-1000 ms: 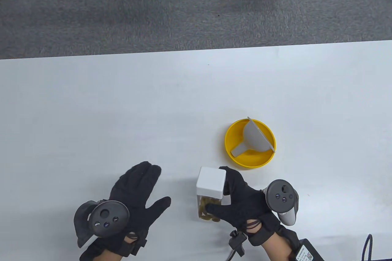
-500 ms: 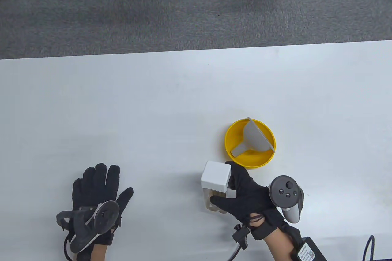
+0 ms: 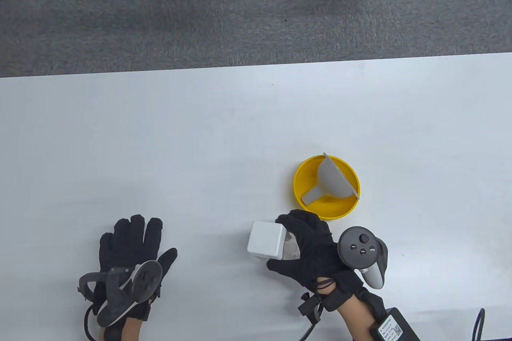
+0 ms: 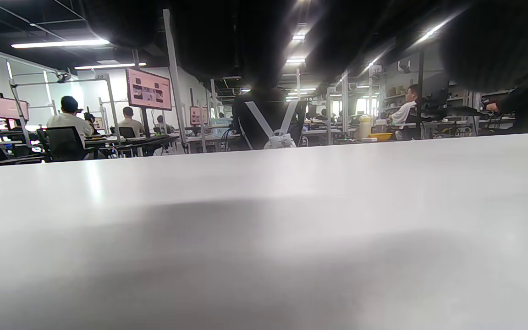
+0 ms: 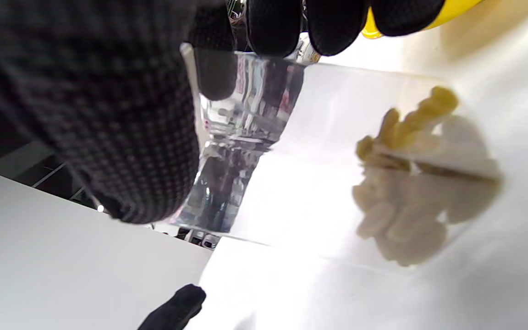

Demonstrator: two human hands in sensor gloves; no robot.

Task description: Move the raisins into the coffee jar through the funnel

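Observation:
A clear square jar with a white lid [image 3: 266, 240] holds a small heap of yellowish raisins [image 5: 406, 183]. My right hand [image 3: 292, 245] grips the jar by its sides, thumb on the near side and fingers on the far side. The jar's clear wall [image 5: 300, 151] fills the right wrist view under my fingertips [image 5: 273, 23]. A grey funnel [image 3: 332, 181] lies on its side in a yellow bowl [image 3: 316, 209] just beyond the jar. My left hand [image 3: 132, 237] lies open and flat on the table, holding nothing. The left wrist view shows only the bare table [image 4: 264, 229].
The white table [image 3: 200, 137] stretches wide to the left and far side. Its front edge is close under both wrists. The yellow bowl's rim [image 5: 429, 18] shows at the top of the right wrist view. Carpet, chair legs and a trolley lie beyond the table.
My left hand drew back to the left from beside the jar and settled flat. My right hand shifted the jar slightly left, and the lid now hides most of its body.

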